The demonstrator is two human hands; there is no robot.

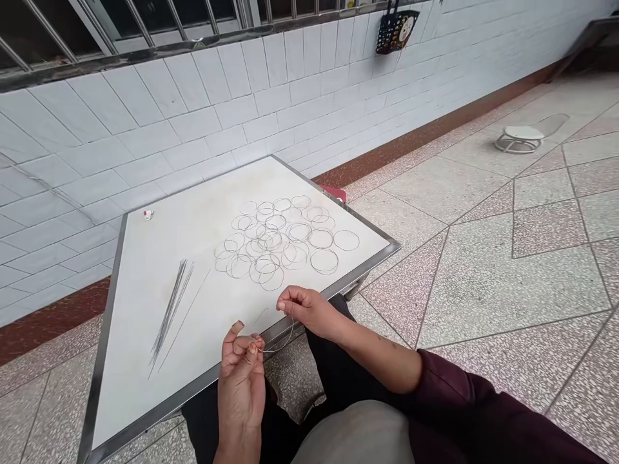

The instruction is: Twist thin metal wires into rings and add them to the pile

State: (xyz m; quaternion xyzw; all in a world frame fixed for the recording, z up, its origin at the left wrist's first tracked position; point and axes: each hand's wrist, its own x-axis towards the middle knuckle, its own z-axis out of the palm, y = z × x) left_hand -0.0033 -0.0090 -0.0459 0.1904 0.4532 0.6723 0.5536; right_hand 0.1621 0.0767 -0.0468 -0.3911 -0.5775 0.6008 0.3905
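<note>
A thin wire (289, 340) curves in an arc between my two hands at the table's front edge. My left hand (244, 370) pinches one end between thumb and fingers, its index finger raised. Thumb and fingertips of my right hand (307, 310) are closed on the other part of the wire, a little higher and to the right. Beyond them, many thin wire rings (324, 261) lie overlapping on the white tabletop (193, 200). To the left rests a bundle of straight wires (169, 309), with a single straight wire (186, 319) beside it.
The table has a grey metal rim (372, 229) and stands close to a white tiled wall (203, 122). A small red-and-white object (148, 214) sits near its far left corner. On the wall hangs a dark basket (393, 32). A low white-seated chair (522, 134) stands on the floor at right.
</note>
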